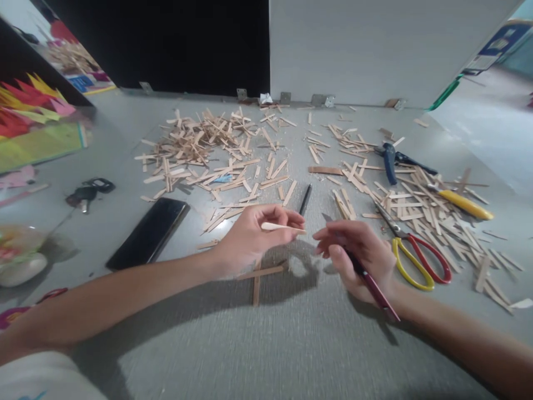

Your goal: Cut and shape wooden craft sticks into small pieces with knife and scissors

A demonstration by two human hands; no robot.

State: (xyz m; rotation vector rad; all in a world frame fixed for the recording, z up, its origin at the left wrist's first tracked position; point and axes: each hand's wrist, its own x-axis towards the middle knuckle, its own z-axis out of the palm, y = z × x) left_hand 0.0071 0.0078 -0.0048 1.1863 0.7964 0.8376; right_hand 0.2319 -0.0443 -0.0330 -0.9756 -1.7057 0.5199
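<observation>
My left hand (254, 236) is closed in a pinch on a short pale wooden stick (283, 227), held level above the grey table (291, 344). My right hand (358, 255) is closed around a dark red tool handle (375, 286) that runs back toward my wrist; its tip is hidden by my fingers. The two hands nearly meet, a small gap between them. Under my left hand lie two sticks crossed (260, 275) flat on the table.
Piles of cut wooden sticks (200, 147) spread across the back and right (420, 205). Red and yellow scissors (416, 255), blue pliers (391, 161), a yellow-handled tool (464, 204), a black pen (305, 199), a phone (150, 232) and keys (87, 193) lie around.
</observation>
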